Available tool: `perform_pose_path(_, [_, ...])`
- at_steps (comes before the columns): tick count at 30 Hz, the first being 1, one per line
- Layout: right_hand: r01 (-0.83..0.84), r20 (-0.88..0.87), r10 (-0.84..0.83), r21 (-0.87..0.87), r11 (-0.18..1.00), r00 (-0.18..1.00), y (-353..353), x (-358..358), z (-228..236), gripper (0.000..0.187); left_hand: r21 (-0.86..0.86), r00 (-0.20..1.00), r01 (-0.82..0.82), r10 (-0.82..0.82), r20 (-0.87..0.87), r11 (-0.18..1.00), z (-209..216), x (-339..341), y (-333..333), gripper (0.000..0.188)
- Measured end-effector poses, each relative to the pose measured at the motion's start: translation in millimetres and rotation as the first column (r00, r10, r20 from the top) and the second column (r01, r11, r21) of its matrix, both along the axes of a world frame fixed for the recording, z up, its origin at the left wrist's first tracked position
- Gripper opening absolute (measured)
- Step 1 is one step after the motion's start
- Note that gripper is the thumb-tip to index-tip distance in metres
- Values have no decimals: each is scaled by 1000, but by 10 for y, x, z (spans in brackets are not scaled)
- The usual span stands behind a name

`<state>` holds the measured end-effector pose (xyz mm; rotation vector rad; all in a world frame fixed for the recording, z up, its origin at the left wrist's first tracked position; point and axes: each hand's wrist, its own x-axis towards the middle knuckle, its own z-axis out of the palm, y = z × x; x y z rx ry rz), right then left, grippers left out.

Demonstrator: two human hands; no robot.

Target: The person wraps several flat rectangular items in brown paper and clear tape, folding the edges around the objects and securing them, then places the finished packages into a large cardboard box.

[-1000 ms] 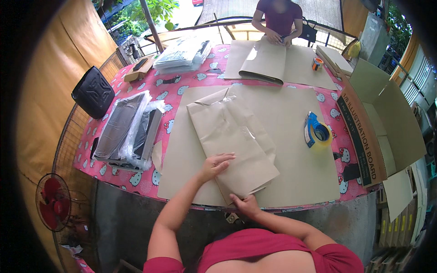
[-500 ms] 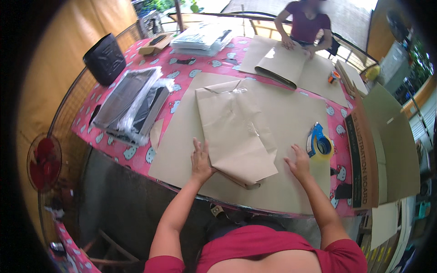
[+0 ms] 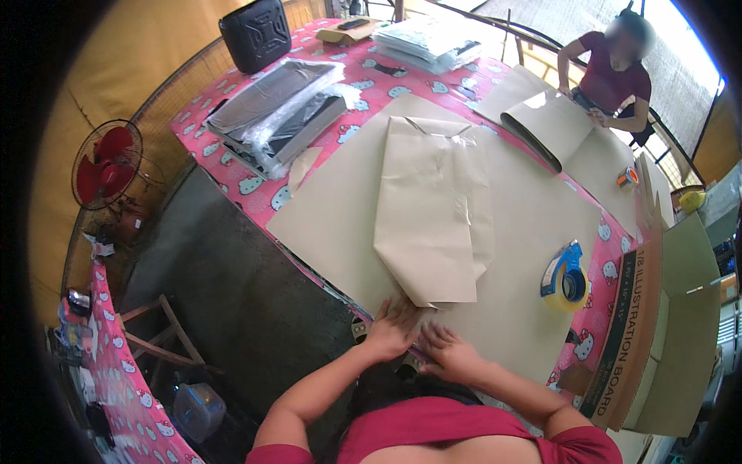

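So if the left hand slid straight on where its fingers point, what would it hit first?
Likely the left hand would meet the near end of the parcel; whether they already touch is unclear.

The right hand (image 3: pixel 454 357) is blurred; the near edge of the brown sheet (image 3: pixel 533 263) is partly hidden by the left hand (image 3: pixel 391 332); the maroon sleeves (image 3: pixel 280 453) are cropped below.

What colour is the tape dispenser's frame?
The dispenser frame is mostly blue, best seen in the head view.
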<state>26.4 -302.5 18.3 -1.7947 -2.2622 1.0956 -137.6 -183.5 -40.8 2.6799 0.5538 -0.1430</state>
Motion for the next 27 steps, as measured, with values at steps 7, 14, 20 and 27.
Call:
perform_pose_path(7, [185,-88,-167,260,948,982,1649,952,657,64,-948,423,-238,856,-296,-211,309,215,1032,35])
perform_pose_path(14, [75,357,-260,457,886,897,1921,748,-217,92,-988,-34,-87,991,-126,-129,-215,713,473,33])
perform_pose_path(20, [91,335,-267,459,884,903,1906,910,-215,91,-940,822,-334,466,-327,-69,381,473,-291,26])
perform_pose_path(27, [-111,318,-57,485,868,946,1725,1116,-368,77,472,801,-584,375,465,661,175,958,1339,45])
